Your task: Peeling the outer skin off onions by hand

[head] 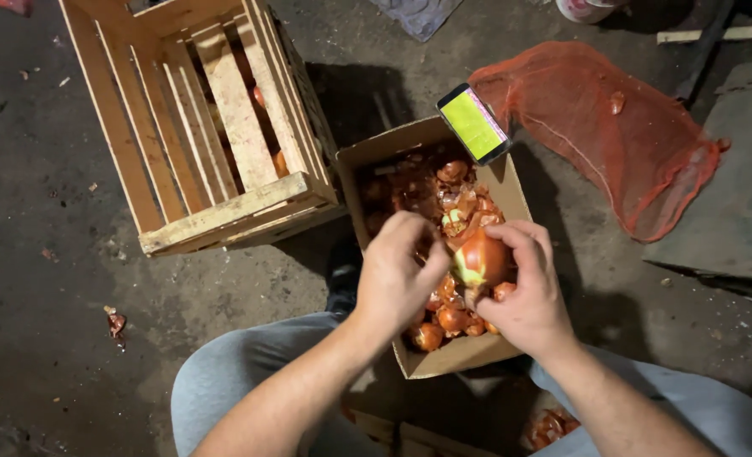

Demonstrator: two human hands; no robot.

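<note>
Onion (481,258): your right hand (528,292) is gripping it, your left hand (397,275) is pinching skin; cardboard box (456,355) is filling with peelings, onion partly peeled.

Dark, dirty concrete floor (46,169) under dim light.

There is a single view, from a camera worn on the person's head. It looks almost straight down at the floor (46,254) from seated height, close to the hands (397,275), which meet near the middle of the frame. The knees (223,372) fill the near edge. A box (444,360) lies between them, centre. A crate (198,127) sits far left, a net sack (596,127) far right. No second view shares the scene.
</note>
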